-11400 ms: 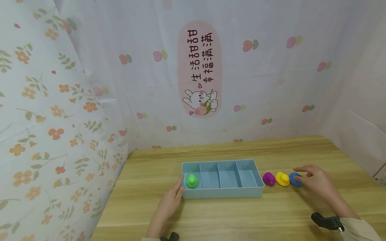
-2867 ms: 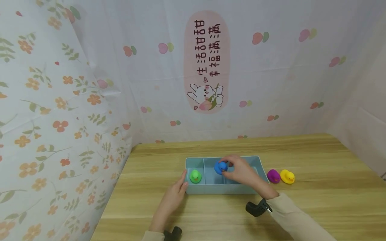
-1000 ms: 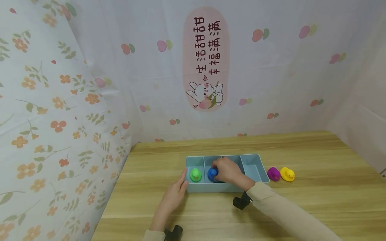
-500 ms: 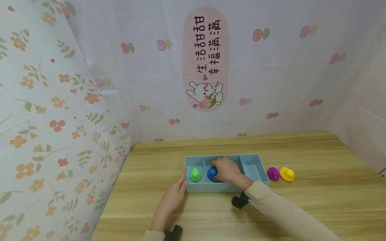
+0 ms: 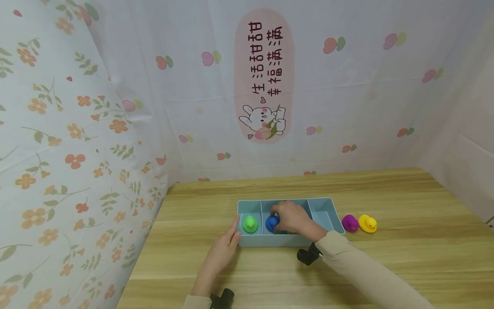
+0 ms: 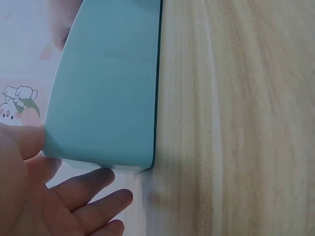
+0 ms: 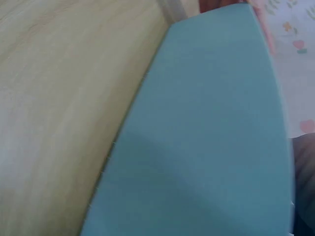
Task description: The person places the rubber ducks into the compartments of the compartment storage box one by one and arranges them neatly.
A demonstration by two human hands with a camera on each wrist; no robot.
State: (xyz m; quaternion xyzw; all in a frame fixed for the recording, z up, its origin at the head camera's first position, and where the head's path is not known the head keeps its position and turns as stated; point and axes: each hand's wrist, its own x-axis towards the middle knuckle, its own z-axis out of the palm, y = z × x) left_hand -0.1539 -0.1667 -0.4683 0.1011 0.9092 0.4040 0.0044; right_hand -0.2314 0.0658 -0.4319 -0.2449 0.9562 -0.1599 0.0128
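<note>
In the head view a light-blue box [image 5: 252,241] with divided compartments stands on the table. Its leftmost compartment bears a green rubber duck [image 5: 250,224]. My right hand [image 5: 292,218] reaches into the box and grips a blue rubber duck [image 5: 272,223], low in the second compartment from the left; the fingers hide part of it. My left hand [image 5: 221,251] rests against the box's left end. The left wrist view shows that hand's fingers [image 6: 101,211] fairly straight at the end wall, the thumb near the rim. In the right wrist view the box's front wall [image 7: 206,118] covers most of the picture.
Right of the box, a purple rubber duck [image 5: 350,223] and a yellow rubber duck [image 5: 368,223] sit side by side on the wooden table [image 5: 185,223]. Patterned cloth [image 5: 193,107] hangs behind and to the left.
My right hand has taken the blue duck from the right end of the row, carried it left and lowered it into the second compartment. Over the last second it barely moves. The left hand stays put.
</note>
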